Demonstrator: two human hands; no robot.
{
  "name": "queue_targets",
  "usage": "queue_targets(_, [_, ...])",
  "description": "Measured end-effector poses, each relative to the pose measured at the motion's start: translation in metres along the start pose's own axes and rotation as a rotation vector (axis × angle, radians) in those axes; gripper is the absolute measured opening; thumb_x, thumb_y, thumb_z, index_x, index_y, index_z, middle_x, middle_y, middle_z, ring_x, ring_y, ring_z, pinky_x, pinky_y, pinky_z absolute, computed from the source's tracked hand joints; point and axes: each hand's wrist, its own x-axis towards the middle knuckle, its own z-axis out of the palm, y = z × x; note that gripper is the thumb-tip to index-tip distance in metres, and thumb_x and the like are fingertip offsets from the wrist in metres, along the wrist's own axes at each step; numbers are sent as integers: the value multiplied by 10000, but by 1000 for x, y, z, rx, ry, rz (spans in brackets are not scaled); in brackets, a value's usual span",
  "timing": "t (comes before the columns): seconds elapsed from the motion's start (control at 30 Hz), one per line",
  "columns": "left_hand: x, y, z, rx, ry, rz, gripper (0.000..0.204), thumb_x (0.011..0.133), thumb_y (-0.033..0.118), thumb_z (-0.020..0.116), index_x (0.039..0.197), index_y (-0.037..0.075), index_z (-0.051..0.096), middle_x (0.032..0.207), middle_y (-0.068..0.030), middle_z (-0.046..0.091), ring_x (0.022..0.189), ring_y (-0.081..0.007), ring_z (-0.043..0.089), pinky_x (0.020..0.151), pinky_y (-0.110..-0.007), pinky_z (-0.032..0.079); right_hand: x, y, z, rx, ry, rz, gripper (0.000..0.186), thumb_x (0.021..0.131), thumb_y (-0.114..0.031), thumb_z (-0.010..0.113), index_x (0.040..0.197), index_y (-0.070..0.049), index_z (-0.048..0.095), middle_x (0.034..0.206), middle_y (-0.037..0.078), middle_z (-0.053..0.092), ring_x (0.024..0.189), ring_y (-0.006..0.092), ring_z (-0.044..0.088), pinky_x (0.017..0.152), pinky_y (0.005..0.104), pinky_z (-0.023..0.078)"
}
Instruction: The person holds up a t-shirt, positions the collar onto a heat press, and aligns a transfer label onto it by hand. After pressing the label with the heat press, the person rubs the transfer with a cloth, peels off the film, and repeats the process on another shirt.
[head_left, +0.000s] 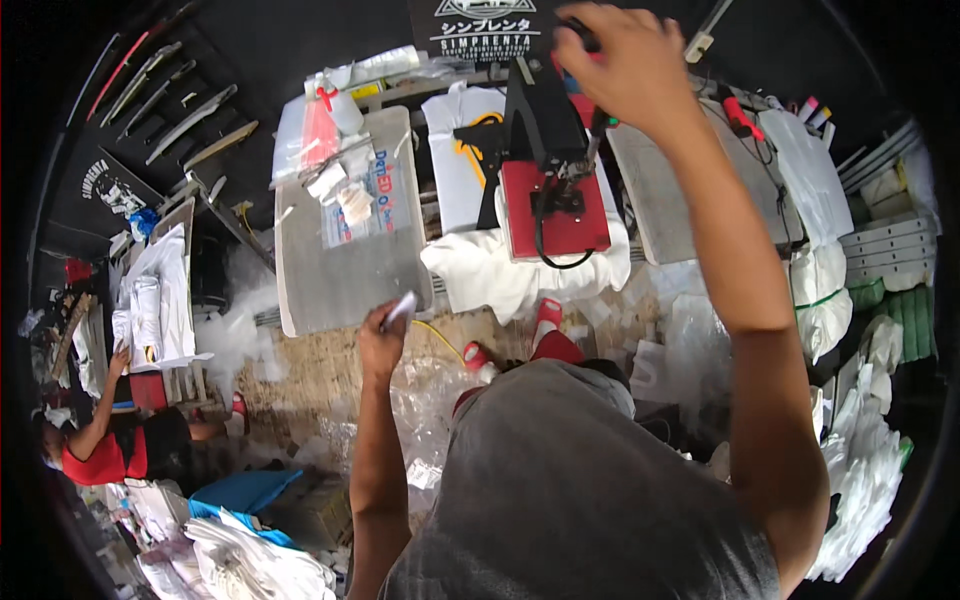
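Note:
My right hand point(625, 60) is raised at the top, gripping a dark handle point(585, 35) on the small heat press point(530, 120). The press's red head point(550, 225) sits over the middle board, above a white shirt point(450, 250) with a yellow-orange print point(470, 155); whether it touches the shirt I cannot tell. My left hand point(383, 335) is low beside the left board's front corner, closed on a small whitish piece point(402, 308), perhaps paper.
Left is a grey board point(345, 280) with bags and a spray bottle point(345, 110); right, another grey board point(690, 220) with white bundles point(820, 280). A co-worker in red point(90, 460) reaches toward white garments point(155, 300) at far left. Plastic and scraps litter the floor point(450, 390).

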Motion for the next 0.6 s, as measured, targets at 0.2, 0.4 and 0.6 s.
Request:
queue_targets(0.2, [61, 104, 49, -19, 3, 129, 268, 831, -19, 719, 1085, 56, 759, 916, -140, 668, 809, -282, 693, 715, -364, 560, 5, 28, 101, 302, -71, 86, 454, 775, -460, 718, 1008, -74, 667, 971, 117, 654, 1023, 313, 581, 884, 545, 369])
queue_targets(0.4, [131, 168, 144, 28, -91, 363, 325, 816, -45, 710, 1098, 110, 755, 1073, -122, 649, 837, -295, 694, 727, -379, 591, 14, 121, 117, 579, -168, -263, 364, 712, -195, 703, 1057, -100, 636, 1181, 120, 620, 1155, 328, 567, 1038, 448, 374])
queue_targets(0.6, [106, 166, 218, 121, -541, 416, 315, 799, 57, 697, 1112, 74, 721, 1130, -146, 677, 1061, -353, 640, 979, -437, 514, 13, 152, 162, 765, -37, -252, 379, 725, -46, 684, 1098, -40, 613, 1226, 140, 611, 1276, 352, 529, 1074, 431, 416])
